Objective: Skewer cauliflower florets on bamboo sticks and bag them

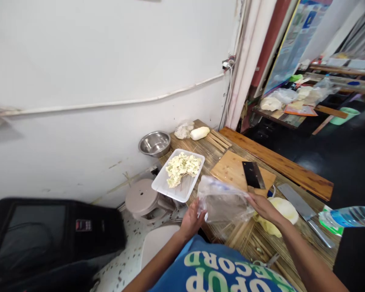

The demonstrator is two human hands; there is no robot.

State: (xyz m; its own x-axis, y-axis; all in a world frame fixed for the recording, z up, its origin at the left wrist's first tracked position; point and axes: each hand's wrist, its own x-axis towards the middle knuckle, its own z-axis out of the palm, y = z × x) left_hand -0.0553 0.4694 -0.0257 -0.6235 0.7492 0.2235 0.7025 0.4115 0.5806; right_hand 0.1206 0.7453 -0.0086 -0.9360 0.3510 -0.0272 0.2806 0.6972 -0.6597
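Observation:
My left hand and my right hand both grip a clear plastic bag, stretched between them above the near edge of the wooden table. Under my right wrist lies a pale yellow cabbage. Just beyond the bag sits a wooden cutting board with a black cleaver on it. To the left of the board stands a white tray holding skewered yellowish pieces.
A steel bowl, a white radish and a crumpled bag sit at the table's far end by the wall. A long knife and a water bottle lie to the right. Stools stand to the left.

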